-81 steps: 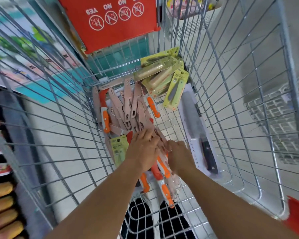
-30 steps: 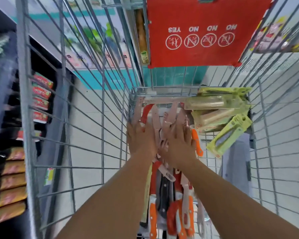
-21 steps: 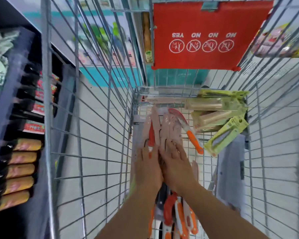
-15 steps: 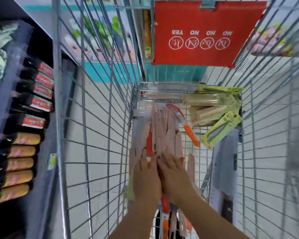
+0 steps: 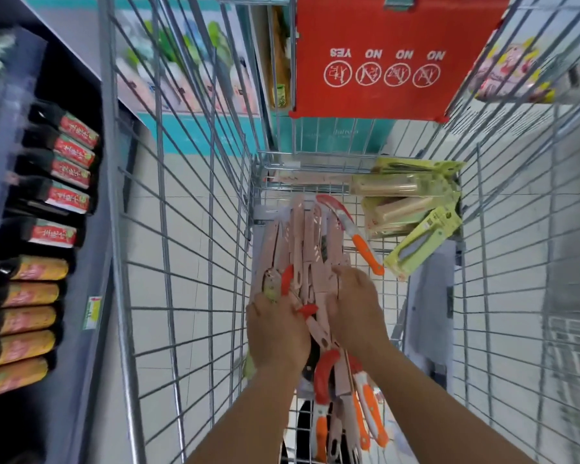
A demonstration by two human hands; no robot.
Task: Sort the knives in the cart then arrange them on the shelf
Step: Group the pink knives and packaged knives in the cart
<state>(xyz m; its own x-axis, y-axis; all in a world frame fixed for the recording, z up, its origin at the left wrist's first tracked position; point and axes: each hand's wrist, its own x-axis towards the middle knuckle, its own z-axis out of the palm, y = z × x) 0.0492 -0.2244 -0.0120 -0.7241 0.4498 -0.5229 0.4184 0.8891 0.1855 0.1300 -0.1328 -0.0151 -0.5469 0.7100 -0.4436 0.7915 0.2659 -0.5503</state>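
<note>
Hands: left hand (image 5: pixel 277 333) and right hand (image 5: pixel 355 309) both curled, gripping pink sheathed knives (image 5: pixel 310 236).
Beyond right hand: one orange-handled knife (image 5: pixel 355 234).
Unclear: pink knife count, overlapping.

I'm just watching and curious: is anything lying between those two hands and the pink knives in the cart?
Nothing visible does. The left hand and right hand already rest on the bundle of pale pink sheathed knives on the floor of the wire shopping cart, with red-and-orange handled knives mixed in.

A silver wire shopping cart (image 5: pixel 211 262) holds knives. Pale pink sheathed knives (image 5: pixel 310 242) lie beside yellow-green carded knife packs (image 5: pixel 412 199) on its floor.
</note>
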